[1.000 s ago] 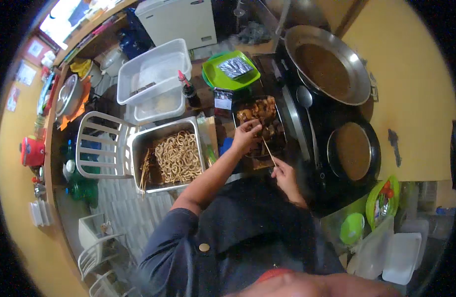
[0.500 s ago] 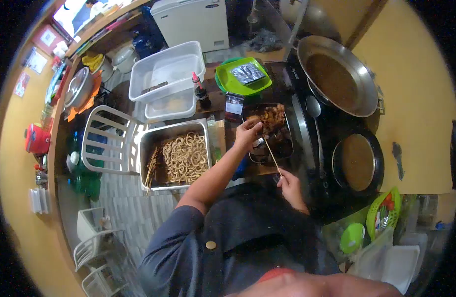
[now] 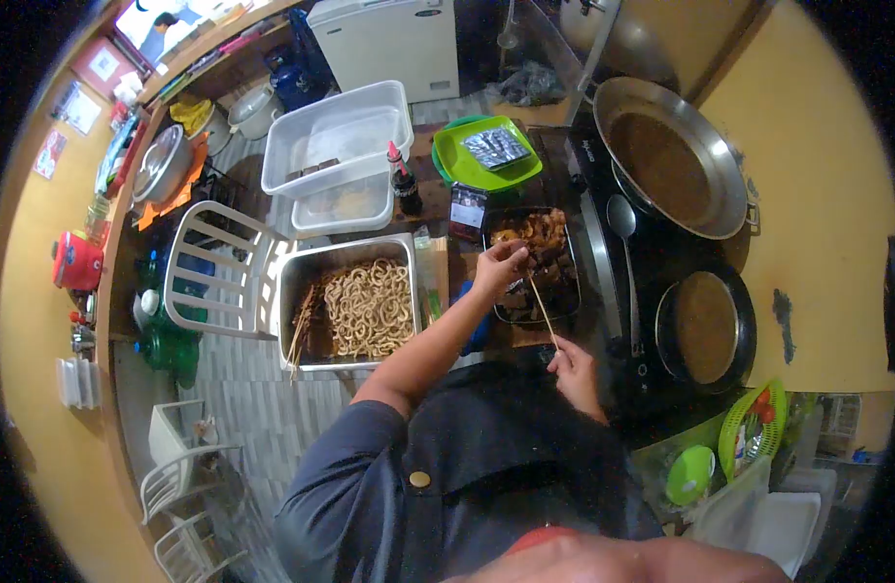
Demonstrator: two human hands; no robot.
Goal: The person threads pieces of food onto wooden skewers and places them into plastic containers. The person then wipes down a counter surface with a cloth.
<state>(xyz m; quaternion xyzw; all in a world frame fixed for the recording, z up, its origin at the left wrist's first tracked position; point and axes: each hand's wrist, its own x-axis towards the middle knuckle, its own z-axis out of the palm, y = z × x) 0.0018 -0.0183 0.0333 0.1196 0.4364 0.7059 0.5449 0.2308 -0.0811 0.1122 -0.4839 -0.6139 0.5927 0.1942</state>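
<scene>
My right hand (image 3: 574, 374) is closed round the lower end of a thin wooden skewer (image 3: 543, 309), which points up and away from me. At the skewer's far end, my left hand (image 3: 502, 266) has its fingers pinched together; what lies between them is too small to make out. Both hands are over or beside a dark rectangular tray (image 3: 580, 303) holding brown, sauce-coated food pieces (image 3: 545, 231) at the back and darker chunks nearer me. To the left, a steel pan (image 3: 415, 255) contains pale coiled skewered food (image 3: 368, 306) and a bundle of sticks (image 3: 302, 325).
On the right are a wide pan of brown liquid (image 3: 658, 167), a ladle (image 3: 624, 262) and a smaller frying pan (image 3: 705, 325). A phone (image 3: 467, 209), sauce bottle (image 3: 405, 189), green tray (image 3: 514, 176) and clear plastic bin (image 3: 341, 126) stand behind. A white chair (image 3: 219, 277) is at left.
My left hand has come slightly nearer to me, off the brown pieces and up to the skewer's far end. My right hand still grips the skewer. The whole view has shifted a little.
</scene>
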